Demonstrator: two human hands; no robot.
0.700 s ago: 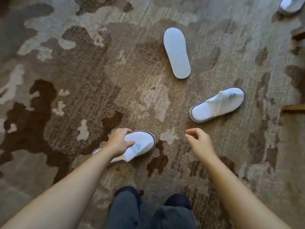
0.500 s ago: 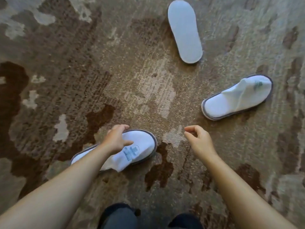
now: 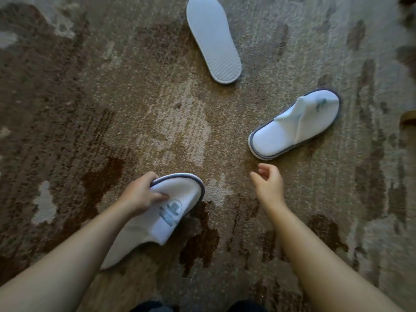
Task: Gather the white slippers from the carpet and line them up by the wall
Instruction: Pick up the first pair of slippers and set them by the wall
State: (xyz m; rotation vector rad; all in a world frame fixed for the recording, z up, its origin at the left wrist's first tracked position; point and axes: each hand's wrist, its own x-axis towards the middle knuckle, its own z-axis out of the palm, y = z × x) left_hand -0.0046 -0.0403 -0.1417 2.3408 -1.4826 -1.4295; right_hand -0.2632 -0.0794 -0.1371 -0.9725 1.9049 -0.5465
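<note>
1. Head view, looking down: the left hand (image 3: 140, 195) is closed on the near slipper (image 3: 166, 212), with the fingers curled over its grey-edged rim on the far-left side of the toe and the thumb (image 3: 161, 196) pressed onto the white upper.
2. The near slipper lies slantwise, toe pointing up and to the right, heel running back under the left forearm (image 3: 67, 262), which hides part of it. A round blue logo (image 3: 172, 211) shows on the upper, just below and right of the thumb. Whether the slipper rests on the carpet (image 3: 90, 109) or is raised off it cannot be told.
3. The right hand (image 3: 269, 185) holds nothing; its fingers are loosely curled and apart, palm turned toward the left, above the carpet.
4. The second slipper (image 3: 295, 126) sits upright on the carpet just beyond and to the right of the right hand, not touching it. Its open heel end faces the hand, and its toe points up and to the right; a small greenish mark shows on the upper.
5. The third slipper (image 3: 212, 38) lies sole-up at the top centre, well apart from both hands, its grey ribbed sole showing.
6. The carpet is patterned in brown, tan and grey patches.
</note>
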